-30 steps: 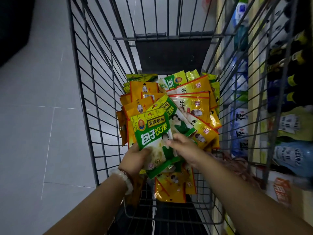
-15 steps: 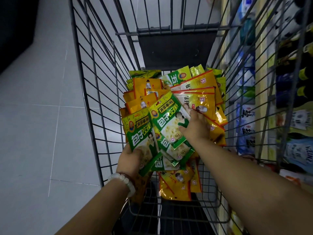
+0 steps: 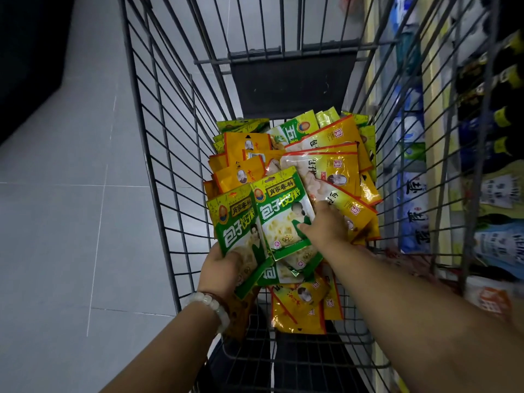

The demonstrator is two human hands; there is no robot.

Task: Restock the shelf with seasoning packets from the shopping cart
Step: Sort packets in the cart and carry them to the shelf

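Observation:
A wire shopping cart holds a heap of seasoning packets, several yellow-orange ones at the back and right. My left hand, with a pale bead bracelet on its wrist, grips a green packet by its lower edge. My right hand pinches a second green packet at its right side, thumb on the front, and holds it beside the first. More green packets lie under these two. Another yellow packet lies at the near end of the cart.
The store shelf runs along the right, just outside the cart wall, stocked with dark bottles, blue-white bags and other packets. Grey tiled floor lies to the left. A dark panel forms the cart's far end.
My right hand went forward into the pile, took a second green packet and drew it back beside the one in my left hand. The left hand stayed nearly still.

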